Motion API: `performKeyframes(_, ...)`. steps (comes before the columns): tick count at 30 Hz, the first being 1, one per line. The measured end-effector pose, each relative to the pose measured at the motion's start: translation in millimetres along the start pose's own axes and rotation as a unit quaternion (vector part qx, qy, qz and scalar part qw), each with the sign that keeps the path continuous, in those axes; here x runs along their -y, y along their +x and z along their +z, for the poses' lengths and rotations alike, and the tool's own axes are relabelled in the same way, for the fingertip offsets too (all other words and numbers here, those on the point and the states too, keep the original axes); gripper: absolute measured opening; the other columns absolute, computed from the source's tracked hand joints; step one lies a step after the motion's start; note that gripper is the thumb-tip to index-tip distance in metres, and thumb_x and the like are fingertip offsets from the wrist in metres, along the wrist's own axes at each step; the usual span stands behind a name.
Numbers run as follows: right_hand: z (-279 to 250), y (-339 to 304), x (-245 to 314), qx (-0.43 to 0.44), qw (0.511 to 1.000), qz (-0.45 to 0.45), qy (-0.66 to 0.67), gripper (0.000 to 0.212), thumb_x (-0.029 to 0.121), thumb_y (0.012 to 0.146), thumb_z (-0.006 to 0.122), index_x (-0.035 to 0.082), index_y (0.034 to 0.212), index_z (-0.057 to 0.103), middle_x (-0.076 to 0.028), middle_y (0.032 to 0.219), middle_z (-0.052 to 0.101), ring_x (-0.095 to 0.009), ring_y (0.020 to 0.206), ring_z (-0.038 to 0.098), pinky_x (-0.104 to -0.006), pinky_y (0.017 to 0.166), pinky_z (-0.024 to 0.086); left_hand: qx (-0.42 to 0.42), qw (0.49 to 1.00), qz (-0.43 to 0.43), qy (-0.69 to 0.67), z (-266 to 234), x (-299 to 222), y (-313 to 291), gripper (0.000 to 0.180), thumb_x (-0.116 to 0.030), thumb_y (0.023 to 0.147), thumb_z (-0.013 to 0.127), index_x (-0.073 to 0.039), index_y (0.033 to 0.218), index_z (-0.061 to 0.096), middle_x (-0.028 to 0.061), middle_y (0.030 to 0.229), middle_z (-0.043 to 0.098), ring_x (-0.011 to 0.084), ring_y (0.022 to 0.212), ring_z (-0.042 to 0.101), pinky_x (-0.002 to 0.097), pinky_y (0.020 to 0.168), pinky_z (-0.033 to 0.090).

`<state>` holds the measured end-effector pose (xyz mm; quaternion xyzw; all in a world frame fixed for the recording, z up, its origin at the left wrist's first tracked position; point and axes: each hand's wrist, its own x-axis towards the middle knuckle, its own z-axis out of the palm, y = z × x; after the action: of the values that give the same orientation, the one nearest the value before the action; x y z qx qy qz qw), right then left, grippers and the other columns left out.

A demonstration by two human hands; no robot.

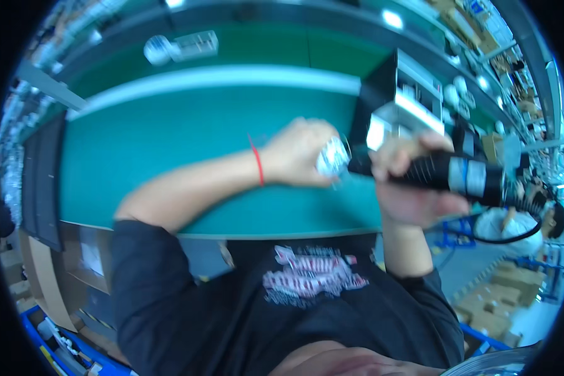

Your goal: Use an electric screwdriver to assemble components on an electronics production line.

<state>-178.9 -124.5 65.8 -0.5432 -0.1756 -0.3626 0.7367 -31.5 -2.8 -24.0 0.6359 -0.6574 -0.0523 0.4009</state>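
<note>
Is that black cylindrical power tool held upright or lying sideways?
Sideways. The black cylindrical power tool lies roughly level in the right hand, its tip toward the small shiny silvery part in the left hand.

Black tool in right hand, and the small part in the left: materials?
Black tool: looks like matte black plastic or coated metal, with a pale band; ribbed grip. Small part in the left hand: shiny, silvery, probably metal or clear plastic; too blurred to tell.
</note>
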Motion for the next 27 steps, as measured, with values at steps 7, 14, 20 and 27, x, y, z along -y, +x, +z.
performKeyframes(7,-106,-37,113,-0.147,0.975,-0.009,0.168,0.068,0.064,0.098,0.052,0.001,0.125,0.054,-0.002,0.074,0.052,-0.013,0.057,0.05,-0.0324,0.067,0.043,-0.031,0.993,-0.102,-0.049,-63,18,13,0.062,-0.029,0.067,0.087,-0.004,0.116,0.059,0.0148,0.107,0.066,0.0303,0.094,0.066,0.0376,0.086,0.054)
performKeyframes(14,-226,-118,101,-0.361,0.916,0.044,0.168,0.061,0.059,0.104,0.044,0.0,0.117,0.057,0.0,0.071,0.046,-0.009,0.056,0.043,-0.0286,0.059,0.038,-0.301,0.905,-0.3,0.03,-151,179,111,0.072,-0.032,0.072,0.087,0.002,0.127,0.055,0.0201,0.115,0.067,0.0313,0.098,0.068,0.037,0.089,0.054)
performKeyframes(20,-222,-114,76,-0.425,0.898,0.046,0.105,0.062,0.062,0.104,0.041,0.003,0.116,0.056,0.001,0.066,0.048,-0.008,0.05,0.046,-0.0271,0.051,0.039,-0.315,0.886,-0.301,0.157,-190,330,200,0.078,-0.045,0.074,0.086,-0.001,0.13,0.055,0.018,0.118,0.067,0.0324,0.105,0.067,0.0375,0.092,0.054)
performKeyframes(27,-224,-111,82,-0.458,0.883,0.062,0.078,0.062,0.062,0.103,0.042,0.004,0.119,0.056,0.001,0.065,0.049,-0.007,0.048,0.045,-0.0245,0.049,0.04,-0.354,0.852,-0.346,0.172,-169,414,268,0.08,-0.051,0.073,0.084,0.002,0.127,0.056,0.0206,0.117,0.067,0.0349,0.107,0.067,0.0404,0.097,0.052)
